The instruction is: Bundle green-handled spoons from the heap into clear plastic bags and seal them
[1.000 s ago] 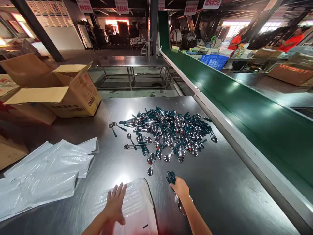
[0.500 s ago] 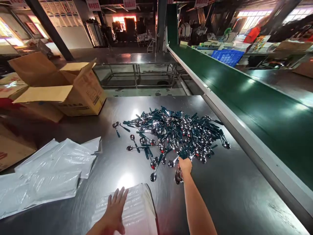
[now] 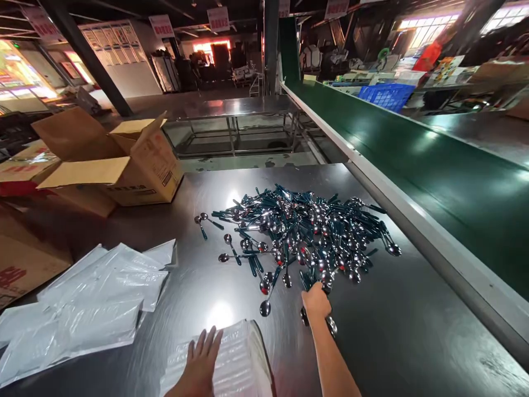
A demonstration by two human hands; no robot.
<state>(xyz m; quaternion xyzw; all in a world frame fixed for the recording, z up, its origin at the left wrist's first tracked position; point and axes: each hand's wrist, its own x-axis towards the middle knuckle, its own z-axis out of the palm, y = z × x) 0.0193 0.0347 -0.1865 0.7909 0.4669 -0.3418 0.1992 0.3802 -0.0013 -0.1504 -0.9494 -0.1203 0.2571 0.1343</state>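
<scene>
A large heap of spoons point(image 3: 306, 226) with dark green handles and shiny bowls lies on the metal table point(image 3: 198, 275). At its near edge, my right hand point(image 3: 317, 302) is closed around several spoons; their green handles stick out beyond the fist, and bowls show on both sides of the wrist. My left hand point(image 3: 202, 355) rests with fingers spread on a white plastic-wrapped packet point(image 3: 237, 358) close to me. Part of that packet is hidden by the hand and the frame's bottom edge.
Flat white packets point(image 3: 95, 298) lie piled on the left. Behind them stands an open cardboard box point(image 3: 140, 176), with another carton point(image 3: 28, 259) nearer. A green conveyor belt point(image 3: 397, 149) runs along the right side. Beyond it are a blue crate point(image 3: 386, 96) and a person in red point(image 3: 430, 58).
My right hand has drawn slightly toward me with its spoons, and their bowls now spread on both sides of the wrist. The left hand stays on the packet. The view has tilted slightly.
</scene>
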